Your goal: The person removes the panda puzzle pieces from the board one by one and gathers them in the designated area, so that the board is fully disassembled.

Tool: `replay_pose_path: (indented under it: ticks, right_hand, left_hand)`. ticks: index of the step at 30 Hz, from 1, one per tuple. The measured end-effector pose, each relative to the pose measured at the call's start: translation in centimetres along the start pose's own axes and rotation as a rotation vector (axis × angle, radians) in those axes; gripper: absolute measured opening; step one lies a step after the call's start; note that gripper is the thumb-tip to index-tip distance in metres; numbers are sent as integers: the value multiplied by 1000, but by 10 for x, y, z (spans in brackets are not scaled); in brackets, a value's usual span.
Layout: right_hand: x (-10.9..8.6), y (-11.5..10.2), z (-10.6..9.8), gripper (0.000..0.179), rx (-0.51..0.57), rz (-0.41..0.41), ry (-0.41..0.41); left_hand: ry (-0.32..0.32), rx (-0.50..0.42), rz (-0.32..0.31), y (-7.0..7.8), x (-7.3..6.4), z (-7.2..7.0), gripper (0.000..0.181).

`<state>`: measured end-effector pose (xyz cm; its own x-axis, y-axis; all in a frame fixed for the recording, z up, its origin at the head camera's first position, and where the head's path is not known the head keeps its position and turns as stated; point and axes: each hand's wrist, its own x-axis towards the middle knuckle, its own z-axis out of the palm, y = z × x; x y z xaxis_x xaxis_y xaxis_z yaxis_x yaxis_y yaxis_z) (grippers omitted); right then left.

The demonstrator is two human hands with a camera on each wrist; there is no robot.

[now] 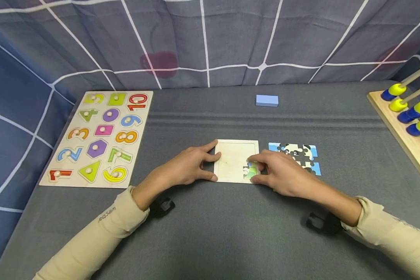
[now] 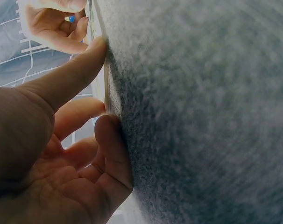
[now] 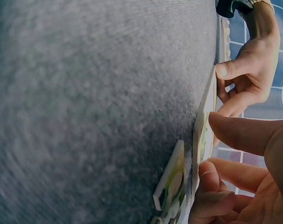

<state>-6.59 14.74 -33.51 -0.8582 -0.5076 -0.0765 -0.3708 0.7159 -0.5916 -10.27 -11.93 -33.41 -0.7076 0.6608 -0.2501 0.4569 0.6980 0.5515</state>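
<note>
A shallow square wooden puzzle tray (image 1: 232,159) lies on the grey cloth. At its left edge, my left hand (image 1: 192,163) rests with thumb and fingers spread along the side; the left wrist view shows the thumb straight against the edge. My right hand (image 1: 283,171) reaches over the tray's right side. Its thumb and forefinger pinch a green, white and blue jigsaw piece (image 1: 250,171) in the lower right corner. Just right of the tray lie several panda jigsaw pieces (image 1: 311,151), partly hidden under the right hand.
A number-and-shape peg board (image 1: 98,140) lies at the left. Behind the tray is a small blue block (image 1: 266,100). A wooden stand (image 1: 388,120) with yellow and blue beads on rods is at the far right. A checked curtain (image 1: 182,42) hangs behind.
</note>
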Motion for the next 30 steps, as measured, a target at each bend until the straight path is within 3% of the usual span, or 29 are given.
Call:
replay_pose_path:
  ticks: [15,30]
  right_hand:
    - [-4,-3,4,34,-26,8,54]
    - [-5,-2,2,28,92,8,66]
  left_hand:
    - [-13,-3,-17,1,-1,-1,68]
    - [-2,-12,-3,-1,-2,1,67]
